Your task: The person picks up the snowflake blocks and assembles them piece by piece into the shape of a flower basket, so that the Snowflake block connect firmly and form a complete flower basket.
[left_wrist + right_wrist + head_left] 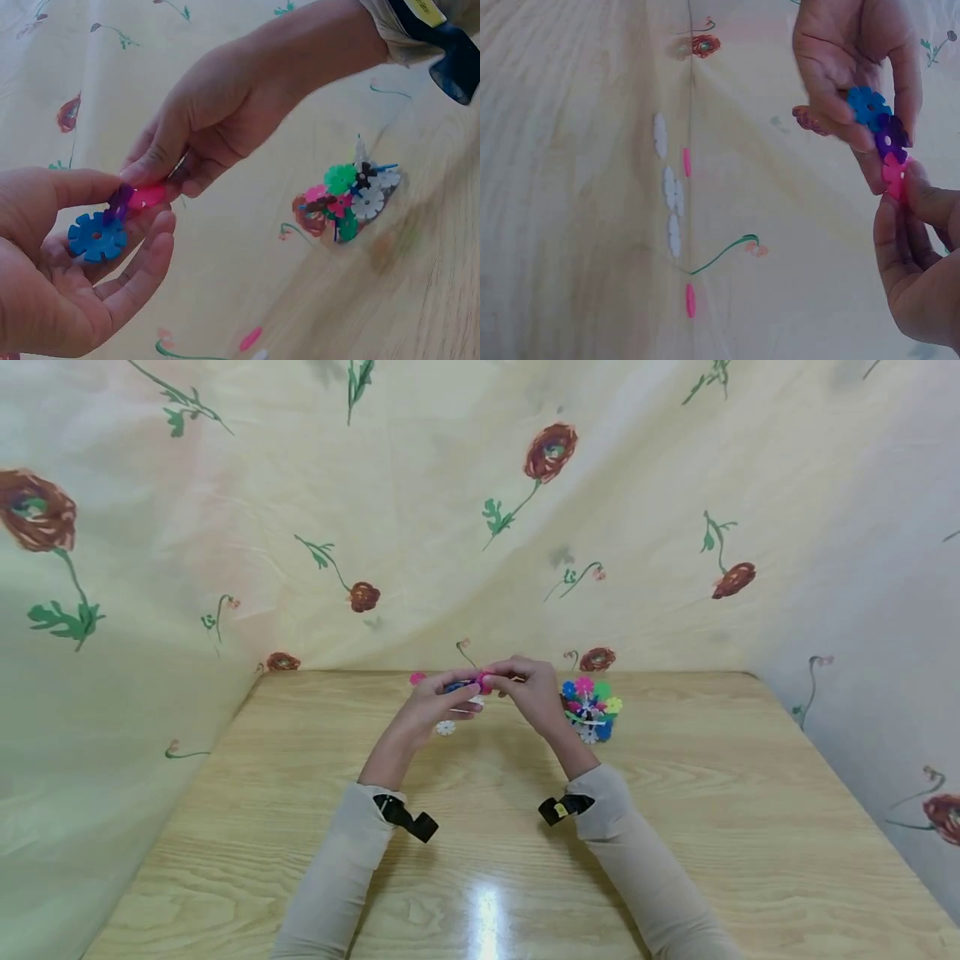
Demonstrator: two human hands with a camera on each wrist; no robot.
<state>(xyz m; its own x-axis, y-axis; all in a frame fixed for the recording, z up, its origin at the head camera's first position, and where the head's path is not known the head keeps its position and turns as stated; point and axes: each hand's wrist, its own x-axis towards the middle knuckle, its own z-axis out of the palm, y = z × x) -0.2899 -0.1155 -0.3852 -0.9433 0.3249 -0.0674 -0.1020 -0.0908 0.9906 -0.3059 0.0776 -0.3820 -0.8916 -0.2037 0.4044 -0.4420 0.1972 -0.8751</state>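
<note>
Both hands meet over the far part of the table around a short chain of notched plastic flower discs. My left hand (429, 708) pinches the purple disc (118, 204), and the blue disc (111, 246) joined to it lies over the fingers. Between the thumb and fingers of my right hand (534, 692) is a pink disc (892, 177). It meets the purple disc's edge; in the right wrist view blue, purple and pink form one line.
A cluster of joined multicoloured discs (583, 687) stands by the right forearm. Loose white discs (660, 135) and pink discs (691, 300) lie near the table's back edge. A flowered cloth (420, 527) hangs behind the wooden table (480, 827).
</note>
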